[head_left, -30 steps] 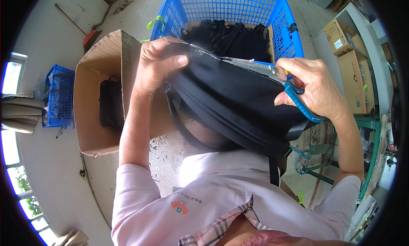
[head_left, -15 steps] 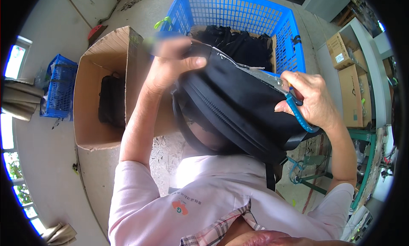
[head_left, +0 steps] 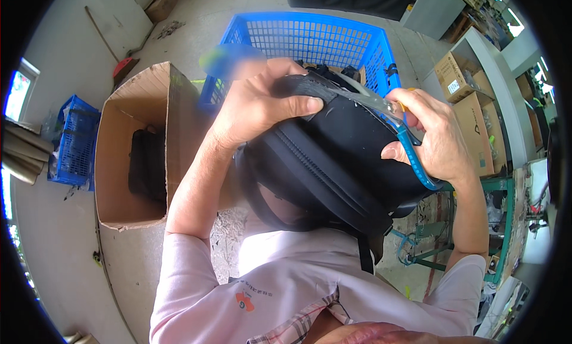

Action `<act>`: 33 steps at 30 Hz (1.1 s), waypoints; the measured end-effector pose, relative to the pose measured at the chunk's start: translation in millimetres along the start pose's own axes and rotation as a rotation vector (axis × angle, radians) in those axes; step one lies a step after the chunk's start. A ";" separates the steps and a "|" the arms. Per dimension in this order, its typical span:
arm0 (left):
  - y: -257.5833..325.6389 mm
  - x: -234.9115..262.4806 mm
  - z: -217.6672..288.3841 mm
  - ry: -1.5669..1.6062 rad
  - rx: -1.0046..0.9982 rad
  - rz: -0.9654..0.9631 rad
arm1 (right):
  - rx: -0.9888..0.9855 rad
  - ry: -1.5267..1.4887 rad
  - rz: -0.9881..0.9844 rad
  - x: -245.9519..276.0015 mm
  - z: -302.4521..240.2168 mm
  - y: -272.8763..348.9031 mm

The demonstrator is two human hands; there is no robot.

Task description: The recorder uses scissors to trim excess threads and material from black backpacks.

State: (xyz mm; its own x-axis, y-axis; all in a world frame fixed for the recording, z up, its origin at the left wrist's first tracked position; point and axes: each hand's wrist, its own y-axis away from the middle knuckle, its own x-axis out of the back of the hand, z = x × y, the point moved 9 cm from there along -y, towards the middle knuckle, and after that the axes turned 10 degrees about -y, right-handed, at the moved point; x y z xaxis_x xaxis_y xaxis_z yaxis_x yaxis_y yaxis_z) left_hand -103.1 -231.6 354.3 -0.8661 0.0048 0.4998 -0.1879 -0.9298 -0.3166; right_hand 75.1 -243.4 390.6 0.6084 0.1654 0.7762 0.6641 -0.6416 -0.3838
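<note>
A black bag [head_left: 351, 165] with a long zipper rests against my lap and front. My left hand [head_left: 262, 103] pinches its upper edge between thumb and fingers, folding a strip of the seam over. Teal-handled scissors [head_left: 409, 148] sit in my right hand [head_left: 438, 132], fingers through the loops. Their metal blades point left along the bag's raw edge, spread apart near my left thumb. Part of the lower blade is hidden against the fabric.
Beyond the bag stands a blue plastic basket [head_left: 304, 17] holding black pieces. An open cardboard box [head_left: 128, 100] with a black item inside is at left, a smaller blue crate [head_left: 74, 141] by the wall. Cartons [head_left: 456, 79] and a green metal frame [head_left: 507, 225] line the right.
My left hand has shifted right and down along the bag's edge and now holds a folded strip. The scissor blades reach closer to it. The view has tilted slightly.
</note>
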 end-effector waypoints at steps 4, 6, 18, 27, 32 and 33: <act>-3.0 -9.3 12.5 0.015 -0.029 -0.007 | 0.016 0.036 -0.047 2.6 -5.2 -0.9; -3.7 -11.2 19.2 -0.007 -0.071 0.005 | 0.021 0.064 -0.060 6.6 -10.2 -0.9; -2.7 -15.6 12.5 0.087 -0.027 0.005 | 0.054 0.157 -0.041 0.4 -8.1 8.7; -3.8 -18.1 8.3 0.111 -0.032 -0.012 | 0.038 0.079 -0.028 -4.3 -2.2 12.0; -5.2 -21.3 10.3 0.155 -0.041 -0.024 | 0.031 0.095 -0.044 -5.1 -7.1 6.4; -5.7 -22.7 11.7 0.132 -0.047 -0.037 | 0.030 0.094 -0.045 -5.5 -5.9 6.9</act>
State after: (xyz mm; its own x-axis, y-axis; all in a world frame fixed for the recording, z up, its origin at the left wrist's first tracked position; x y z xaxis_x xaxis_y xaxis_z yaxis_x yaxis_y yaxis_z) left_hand -77.0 -230.7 354.3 -0.9110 0.0903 0.4023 -0.2397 -0.9099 -0.3385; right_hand 73.8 -253.2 386.6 0.5350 0.1213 0.8361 0.7036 -0.6118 -0.3615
